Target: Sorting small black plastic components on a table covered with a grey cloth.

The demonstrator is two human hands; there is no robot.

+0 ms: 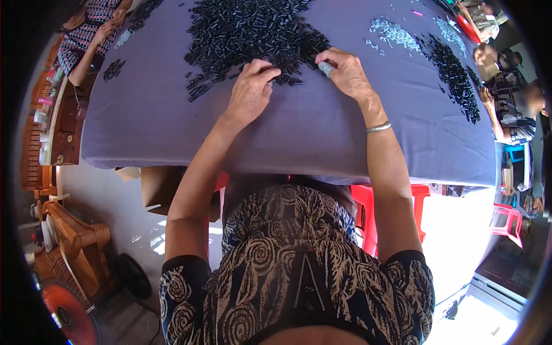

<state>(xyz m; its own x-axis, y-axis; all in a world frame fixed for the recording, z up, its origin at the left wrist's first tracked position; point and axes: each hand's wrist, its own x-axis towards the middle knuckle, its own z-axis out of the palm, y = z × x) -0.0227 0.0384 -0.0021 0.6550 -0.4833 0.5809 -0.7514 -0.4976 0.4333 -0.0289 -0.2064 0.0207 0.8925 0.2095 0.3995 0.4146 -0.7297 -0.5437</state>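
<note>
A large heap of small black tube-shaped pieces [247, 31] covers the far middle of the table. At its near edge, my left hand [251, 89] is closed, its fingers bent down among the pieces; what they grip is hidden. To the right of the heap, my right hand [349, 75] is closed too, thumb and fingertips drawn together beside the outermost black pieces. A pale grey wrap [326, 68] shows around one of its digits. Whatever is pinched there is too small to make out.
A purple-grey cloth [287, 135] covers the table. Clear pieces [397, 34] and a black pile [457, 80] lie at right, with a small black cluster [114, 69] at left. People sit along both sides. Red stools [368, 213] and a cardboard box [164, 190] stand below.
</note>
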